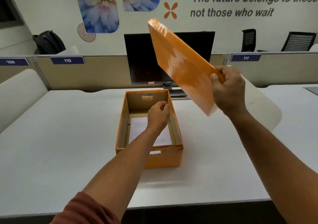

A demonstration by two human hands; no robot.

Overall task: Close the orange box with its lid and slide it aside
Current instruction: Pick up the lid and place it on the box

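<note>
The orange box (165, 158) stands open in the middle of the white desk (60, 137), with white printed sheets (137, 125) lying on its floor. My right hand (228, 89) grips the orange lid (180, 65) by its near corner and holds it tilted in the air, above and to the right of the box. My left hand (159, 115) hovers over the open box near its right wall, fingers curled in with nothing visible in them.
A black monitor (142, 60) stands just behind the box, partly hidden by the lid. A beige partition with number tags runs behind it. Black office chairs (297, 41) and a dark backpack (48, 42) sit beyond the partition.
</note>
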